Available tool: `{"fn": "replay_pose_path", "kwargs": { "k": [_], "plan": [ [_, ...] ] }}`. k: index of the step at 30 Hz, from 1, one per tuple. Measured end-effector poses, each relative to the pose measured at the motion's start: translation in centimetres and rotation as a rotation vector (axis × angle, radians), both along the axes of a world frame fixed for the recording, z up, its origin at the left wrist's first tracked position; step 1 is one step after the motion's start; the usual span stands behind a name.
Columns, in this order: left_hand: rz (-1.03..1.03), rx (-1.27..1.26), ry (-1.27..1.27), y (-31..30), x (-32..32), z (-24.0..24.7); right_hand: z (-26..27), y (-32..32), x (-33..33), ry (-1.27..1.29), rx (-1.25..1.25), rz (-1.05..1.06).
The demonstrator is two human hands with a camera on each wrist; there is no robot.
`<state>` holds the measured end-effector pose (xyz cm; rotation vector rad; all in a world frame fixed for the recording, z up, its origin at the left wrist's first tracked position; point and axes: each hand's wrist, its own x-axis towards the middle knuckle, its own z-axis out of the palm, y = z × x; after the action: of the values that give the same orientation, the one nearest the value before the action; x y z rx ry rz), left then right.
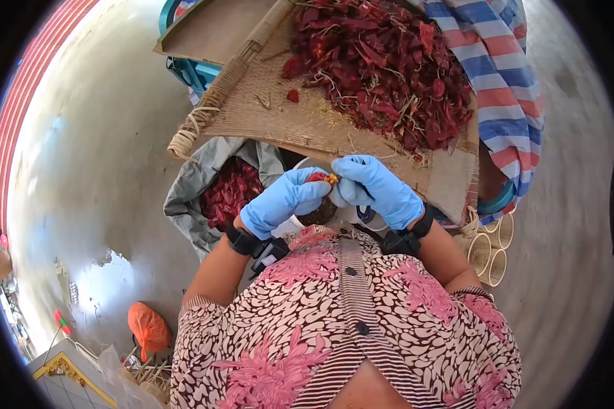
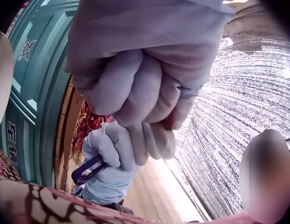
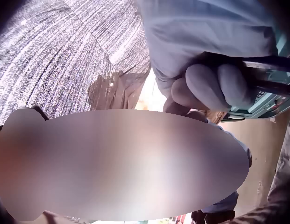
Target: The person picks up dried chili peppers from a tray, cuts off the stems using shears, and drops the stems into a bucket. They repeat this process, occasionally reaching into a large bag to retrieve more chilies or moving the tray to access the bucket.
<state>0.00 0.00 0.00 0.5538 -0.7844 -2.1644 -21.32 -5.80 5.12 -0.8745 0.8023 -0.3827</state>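
L hand [image 1: 280, 201] pinching red chili [image 1: 316, 177], yellow seeds [image 1: 332, 178] showing, btwn hands, near side of woven tray [image 1: 249, 116]. R hand [image 1: 387, 189] curled round blue loop-handled tool [image 2: 79, 175], fingertips at chili. Prob. deseeding; next calls for firm L pinch, R working seeds loose.

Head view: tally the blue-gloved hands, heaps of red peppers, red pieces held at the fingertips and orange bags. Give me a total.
Blue-gloved hands: 2 (left hand, right hand)
Heaps of red peppers: 2 (tray heap, sack heap)
Held red piece: 1
Orange bag: 1
Total: 6
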Motion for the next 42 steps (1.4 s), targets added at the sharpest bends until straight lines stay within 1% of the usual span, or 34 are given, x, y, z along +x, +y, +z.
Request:
{"fn": "replay_pose_path", "kwargs": {
  "k": [2,3,5,6,7,9,12,13,14,15,16,19,21,22,23,25,26,28,29,30,31,32,33,34,35,36,39,41,42],
  "plan": [
    [-0.016,-0.086,-0.019,1.0,0.6,0.7,0.6,0.4,-0.4,0.078,0.012,0.015],
    [0.003,-0.108,-0.065,1.7,1.8,1.0,1.1,0.5,-0.2,0.171,-0.075,0.076],
    [0.054,-0.151,-0.116,2.7,3.2,1.8,3.9,0.2,-1.0,0.398,-0.248,0.204],
    [0.102,-0.131,-0.314,2.6,4.2,1.4,3.7,0.4,-1.4,0.435,-0.278,0.249],
    [0.116,-0.203,-0.566,2.6,5.3,-0.4,2.5,0.9,-1.5,0.467,-0.4,0.212],
    [0.132,-0.338,-1.067,2.7,7.3,-5.2,-0.7,1.2,-2.4,0.699,-0.772,0.327],
    [0.064,-0.773,-2.006,4.1,8.3,-6.3,-1.8,2.3,-1.6,0.898,-1.131,0.481],
    [0.064,-0.9,-2.186,4.2,8.5,-6.5,-2.1,2.4,-1.4,0.914,-1.102,0.509],
    [0.03,-0.838,-2.101,4.1,8.6,-6.7,-2.4,2.6,-1.3,0.927,-1.071,0.533],
    [-0.012,-0.774,-2.016,3.9,8.0,-4.4,-2.5,2.8,-1.1,0.937,-1.033,0.558],
    [0.062,-0.661,-1.813,3.8,7.4,-1.9,-2.4,2.8,-1.0,0.919,-0.986,0.583],
    [0.388,-0.806,-1.416,2.2,5.9,3.6,-1.6,2.9,-1.8,0.774,-0.98,0.482],
    [0.42,-0.962,-1.602,-0.4,4.7,6.9,-1.9,3.1,-2.1,0.655,-0.97,0.444],
    [0.438,-1.043,-1.689,-2.1,4.2,7.6,-2.4,3.1,-2.4,0.62,-0.963,0.435],
    [0.445,-1.104,-1.718,-4.0,3.6,7.5,-2.7,3.1,-2.6,0.586,-0.957,0.426],
    [0.462,-1.23,-1.767,-8.1,2.6,6.5,0.4,3.5,-2.4,0.598,-0.847,0.401],
    [0.412,-1.259,-1.82,-9.8,2.5,5.3,1.8,3.6,-2.4,0.604,-0.793,0.385],
    [0.307,-1.318,-1.927,-12.8,2.2,3.1,2.4,3.7,-3.1,0.567,-0.884,0.209],
    [0.213,-1.3,-1.967,-14.1,2.1,2.5,2.8,3.8,-3.4,0.548,-0.927,0.122],
    [0.118,-1.277,-2.005,-15.0,2.1,2.3,4.0,3.5,-3.7,0.697,-0.915,0.127],
    [0.022,-1.252,-2.042,-15.6,2.1,1.9,3.7,3.1,-4.7,0.677,-0.908,0.045],
    [0.147,-1.261,-2.001,-15.9,2.2,1.2,3.8,2.6,-5.3,0.762,-0.884,0.018],
    [0.136,-1.231,-1.967,-15.7,2.1,1.7,3.9,2.3,-5.9,0.848,-0.855,-0.007],
    [0.123,-1.2,-1.937,-15.5,2.3,2.2,3.9,2.1,-6.2,0.85,-0.868,-0.099],
    [0.11,-1.166,-1.911,-15.3,2.5,2.8,3.8,1.6,-6.4,0.901,-0.873,-0.094],
    [0.246,-1.191,-1.836,-14.3,2.6,3.4,3.8,1.0,-6.5,0.952,-0.881,-0.087],
    [0.398,-0.508,-0.839,-11.7,2.2,6.8,3.7,-1.2,-6.4,1.069,-0.963,-0.054],
    [0.392,-0.351,-0.528,-9.8,2.8,7.8,3.7,-2.9,-5.7,1.125,-1.049,-0.022],
    [0.391,-0.275,-0.37,-9.0,3.1,8.1,3.6,-3.9,-5.2,1.197,-1.15,0.004]
  ]
}}
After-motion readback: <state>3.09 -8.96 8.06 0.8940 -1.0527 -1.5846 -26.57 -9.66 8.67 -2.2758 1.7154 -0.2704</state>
